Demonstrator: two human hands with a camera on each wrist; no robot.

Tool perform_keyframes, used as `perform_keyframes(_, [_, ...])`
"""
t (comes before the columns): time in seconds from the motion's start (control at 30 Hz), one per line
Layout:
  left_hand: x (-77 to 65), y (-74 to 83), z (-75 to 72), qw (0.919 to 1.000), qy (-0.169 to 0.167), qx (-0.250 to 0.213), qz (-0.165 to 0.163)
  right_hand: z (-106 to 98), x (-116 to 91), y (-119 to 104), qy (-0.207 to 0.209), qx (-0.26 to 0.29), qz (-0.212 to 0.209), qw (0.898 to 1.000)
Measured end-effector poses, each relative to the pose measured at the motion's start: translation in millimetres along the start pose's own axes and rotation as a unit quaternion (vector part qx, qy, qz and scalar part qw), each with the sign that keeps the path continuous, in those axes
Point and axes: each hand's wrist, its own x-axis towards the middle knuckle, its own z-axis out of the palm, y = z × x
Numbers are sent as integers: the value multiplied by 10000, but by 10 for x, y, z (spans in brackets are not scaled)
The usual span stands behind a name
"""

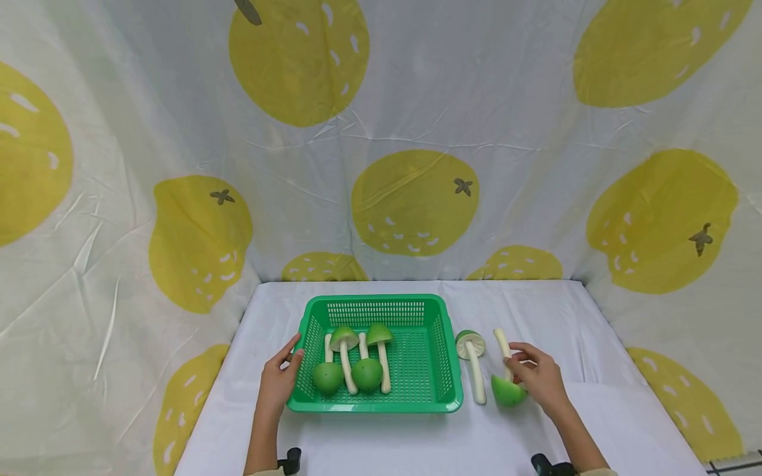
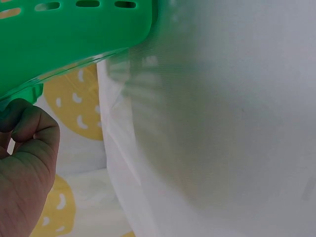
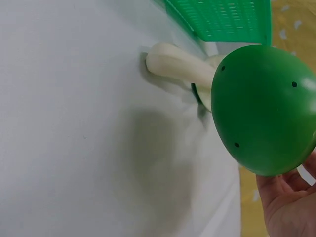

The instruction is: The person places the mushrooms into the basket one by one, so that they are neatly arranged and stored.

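Observation:
A green plastic basket [image 1: 417,405] holds several toy mushrooms [image 1: 367,375] with green caps and cream stems, lying side by side with caps at alternating ends. My left hand [image 1: 278,381] grips the basket's left rim; in the left wrist view, its bent thumb and fingers [image 2: 35,123] meet the rim. To the basket's right, my right hand [image 1: 538,378] pinches another toy mushroom [image 1: 508,391] by the stem, cap toward me. The right wrist view shows that dark-dotted green cap [image 3: 266,111] raised over the cloth, hiding part of the fingers.
One more toy mushroom [image 1: 475,370] lies on the white cloth between the basket and my right hand, its cap away from me. The white-covered table [image 1: 369,443] is enclosed by a lemon-print curtain [image 1: 309,198] at the back and sides.

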Motion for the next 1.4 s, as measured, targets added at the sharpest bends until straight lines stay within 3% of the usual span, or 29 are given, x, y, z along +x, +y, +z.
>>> perform_keyframes(1.03, [9,8,0,9999,-11,-115,31,132,57,-308,-41,471,-263,9985])
perform_keyframes(1.4, [-17,3,-6,9999,25,-167,-4,189,74,-433,-165,736,-121,9971])
